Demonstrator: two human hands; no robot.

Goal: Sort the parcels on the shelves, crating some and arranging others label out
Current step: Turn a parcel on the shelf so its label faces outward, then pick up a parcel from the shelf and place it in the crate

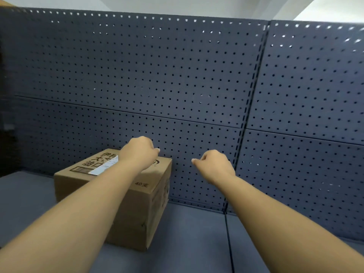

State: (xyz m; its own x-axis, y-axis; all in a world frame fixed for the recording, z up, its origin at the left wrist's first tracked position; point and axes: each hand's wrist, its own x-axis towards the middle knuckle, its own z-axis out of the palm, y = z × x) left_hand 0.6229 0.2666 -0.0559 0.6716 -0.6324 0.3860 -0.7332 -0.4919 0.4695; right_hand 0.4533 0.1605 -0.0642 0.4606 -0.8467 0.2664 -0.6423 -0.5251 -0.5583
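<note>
Plenty of bare shelf deck runs to the right of the cardboard box and in front of it, with a thin seam splitting the deck in the lower right. The back is closed off by a pegboard panel, and a slotted upright runs down it right of centre. Everything is matte blue-grey metal, and the panel is dotted with small round holes. The box sits in the lower left of the frame, turned at an angle, with its far corner close to the pegboard; whether they touch is hard to say. It's plain brown corrugated card with dark printed characters on top and a small nick near its bottom front edge. A white label faces up, half hidden by the forearm. The left hand hangs over the box's far top edge with its fingers curled under, so it's unclear whether it has hold of anything. The right hand is in the air right of the box, fingers loosely curled, holding nothing.
</note>
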